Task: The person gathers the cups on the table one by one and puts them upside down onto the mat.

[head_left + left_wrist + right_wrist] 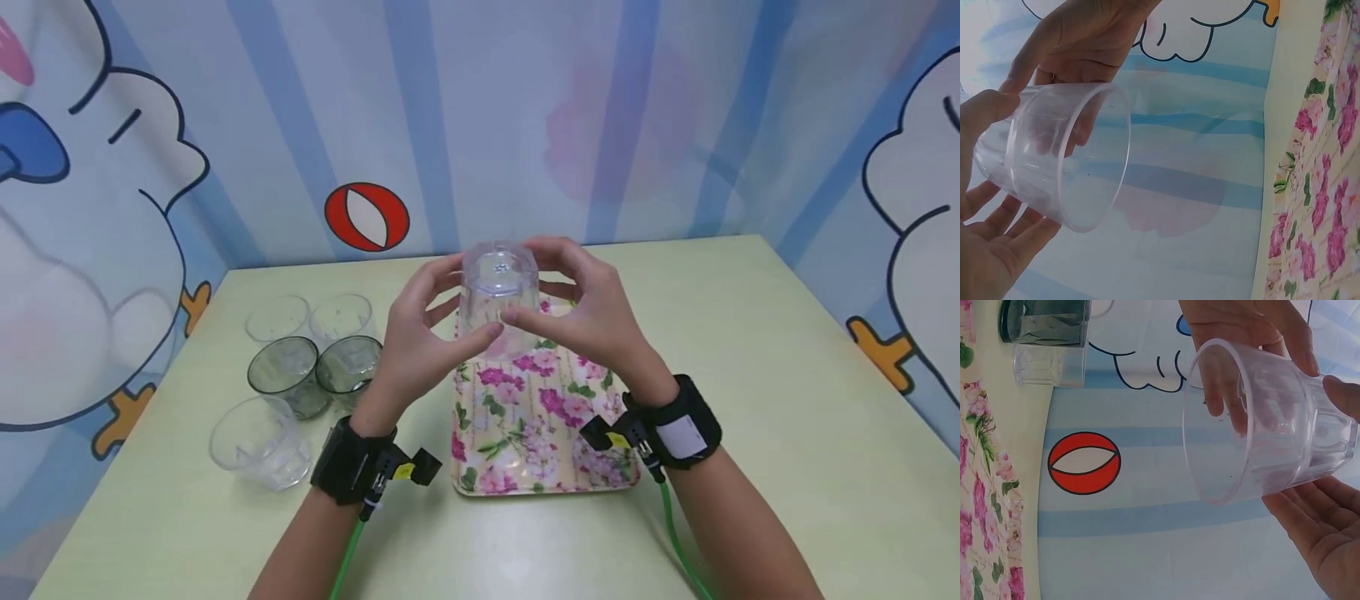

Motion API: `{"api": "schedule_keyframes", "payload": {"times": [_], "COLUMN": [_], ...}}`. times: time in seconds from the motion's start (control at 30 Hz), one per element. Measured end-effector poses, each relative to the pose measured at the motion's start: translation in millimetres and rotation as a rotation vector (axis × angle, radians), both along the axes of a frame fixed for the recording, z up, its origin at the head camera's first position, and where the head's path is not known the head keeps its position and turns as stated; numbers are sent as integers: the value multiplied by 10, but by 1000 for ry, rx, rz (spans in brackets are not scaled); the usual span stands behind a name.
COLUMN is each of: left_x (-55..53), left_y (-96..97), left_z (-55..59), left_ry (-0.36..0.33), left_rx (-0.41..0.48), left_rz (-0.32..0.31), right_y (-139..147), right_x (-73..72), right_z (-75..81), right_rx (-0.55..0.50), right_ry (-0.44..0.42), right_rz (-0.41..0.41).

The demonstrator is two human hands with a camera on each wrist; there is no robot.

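Both hands hold one clear plastic cup (501,292) upside down, its faceted base up and its rim facing down over the floral tray (517,450). On the cup's left side, my left hand (420,333) grips it with the thumb in front and the fingers behind. My right hand (592,312) grips the other side the same way, thumb across the front. The cup's open rim (1124,169) shows in the left wrist view, well apart from the tray. In the right wrist view, the cup (1272,425) sits between fingers of both hands.
Left of the tray, on the pale table (750,350), stand several cups: a clear one (262,446) in front, two smoky grey ones (288,375) in the middle, clear ones (341,317) behind. A cartoon-printed wall (495,125) rises behind the table. Green cables (675,525) trail from the wrist cameras.
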State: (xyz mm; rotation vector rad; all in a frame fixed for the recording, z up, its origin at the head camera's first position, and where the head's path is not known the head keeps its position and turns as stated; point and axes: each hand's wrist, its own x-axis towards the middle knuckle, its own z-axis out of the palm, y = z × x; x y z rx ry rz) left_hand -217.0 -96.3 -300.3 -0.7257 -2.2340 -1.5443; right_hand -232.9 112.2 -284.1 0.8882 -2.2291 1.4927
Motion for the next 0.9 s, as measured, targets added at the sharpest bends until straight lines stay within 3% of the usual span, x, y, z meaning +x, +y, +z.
{"api": "schedule_keyframes", "payload": {"times": [0.33, 0.6, 0.9], "left_x": [73, -49, -59], "left_y": [-8, 28, 30], "left_z": [-121, -62, -80], "left_ry": [-43, -1, 9], "left_rx": [-18, -7, 2], "left_rz": [23, 22, 9], "right_y": [2, 30, 38], "right_x": [74, -22, -18], "right_z": [-134, -27, -18], "right_rx": [53, 68, 77], "right_ry": [-41, -4, -11], "right_rz": [-6, 11, 25]}}
